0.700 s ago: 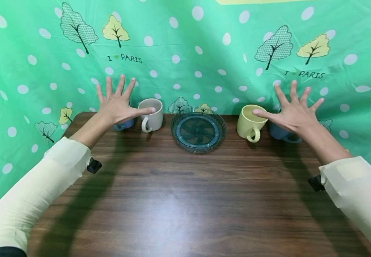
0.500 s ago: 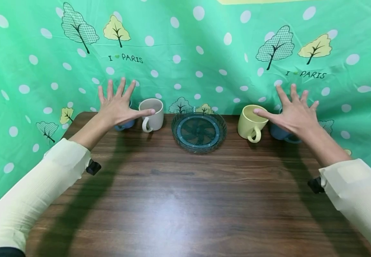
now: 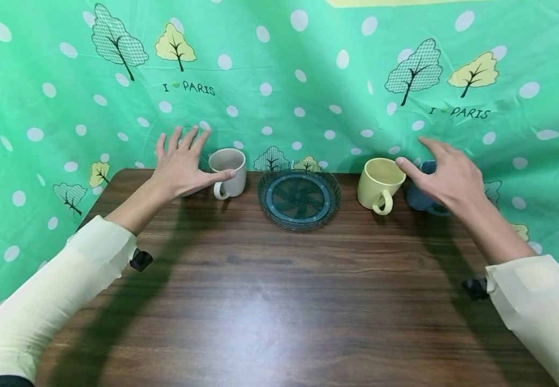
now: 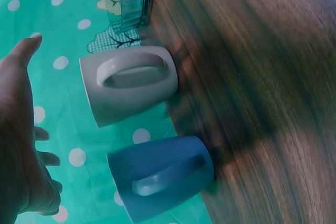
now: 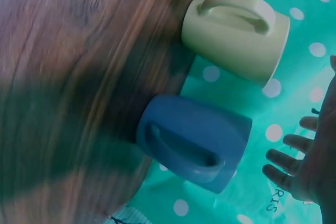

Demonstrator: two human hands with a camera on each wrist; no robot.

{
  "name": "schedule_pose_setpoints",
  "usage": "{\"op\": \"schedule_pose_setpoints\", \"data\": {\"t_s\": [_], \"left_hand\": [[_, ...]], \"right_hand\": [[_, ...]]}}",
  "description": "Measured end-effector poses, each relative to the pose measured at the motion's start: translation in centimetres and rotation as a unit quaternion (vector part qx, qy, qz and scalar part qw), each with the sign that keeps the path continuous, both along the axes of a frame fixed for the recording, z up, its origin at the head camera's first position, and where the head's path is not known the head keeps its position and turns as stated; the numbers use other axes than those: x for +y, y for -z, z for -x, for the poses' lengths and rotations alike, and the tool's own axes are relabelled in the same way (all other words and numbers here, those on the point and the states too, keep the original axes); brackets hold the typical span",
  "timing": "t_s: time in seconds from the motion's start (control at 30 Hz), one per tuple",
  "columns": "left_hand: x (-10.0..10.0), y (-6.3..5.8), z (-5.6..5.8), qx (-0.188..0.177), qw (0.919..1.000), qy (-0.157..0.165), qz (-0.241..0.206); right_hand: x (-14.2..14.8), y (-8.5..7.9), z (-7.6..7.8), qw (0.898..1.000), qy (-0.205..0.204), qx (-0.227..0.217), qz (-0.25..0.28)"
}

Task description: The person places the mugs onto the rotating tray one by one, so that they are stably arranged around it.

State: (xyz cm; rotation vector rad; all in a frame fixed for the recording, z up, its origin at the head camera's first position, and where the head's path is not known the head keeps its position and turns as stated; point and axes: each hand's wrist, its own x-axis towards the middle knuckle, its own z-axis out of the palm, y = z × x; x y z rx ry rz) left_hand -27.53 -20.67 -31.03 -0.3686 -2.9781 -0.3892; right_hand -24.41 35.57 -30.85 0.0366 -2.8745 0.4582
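Head view: four mugs stand upright along the far edge of the table (image 3: pixel 260 295), each with its long axis vertical and its mouth facing up. The white mug (image 3: pixel 234 174) and a blue mug (image 4: pixel 157 166) stand at the person's left; the left hand largely hides this blue mug in the head view. The yellow mug (image 3: pixel 375 185) and a second blue mug (image 3: pixel 418 198) stand at the right. Handles of the white, yellow and second blue mugs point toward the person. A dark glass dish (image 3: pixel 300 200) sits between the two pairs.

Left hand (image 3: pixel 178 166): fingers spread, thumb extended across the white mug's mouth as seen from above; grips nothing. Right hand (image 3: pixel 449 174): fingers loosely extended, thumb apart, nearest to the second blue mug; grips nothing. Both wrist views show the hands apart from the mugs.
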Motion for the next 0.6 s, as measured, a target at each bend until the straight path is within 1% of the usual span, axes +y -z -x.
{"op": "schedule_pose_setpoints", "data": {"t_s": [0.13,0.27,0.4,0.6], "left_hand": [[0.4,0.0,-0.3,0.009,0.9999,0.014,-0.004],[0.6,-0.1,-0.6,0.020,0.9994,0.028,-0.002],[0.8,0.0,-1.0,0.016,0.9989,0.044,-0.006],[1.3,0.5,-1.5,0.015,0.9979,0.063,-0.003]], "right_hand": [[0.1,0.1,-0.5,0.999,0.006,0.010,0.037],[0.3,0.5,-1.0,0.997,0.006,0.033,0.073],[0.3,0.9,-1.5,0.994,0.005,0.054,0.097],[-0.3,1.6,-2.7,0.988,0.009,0.068,0.137]]}}
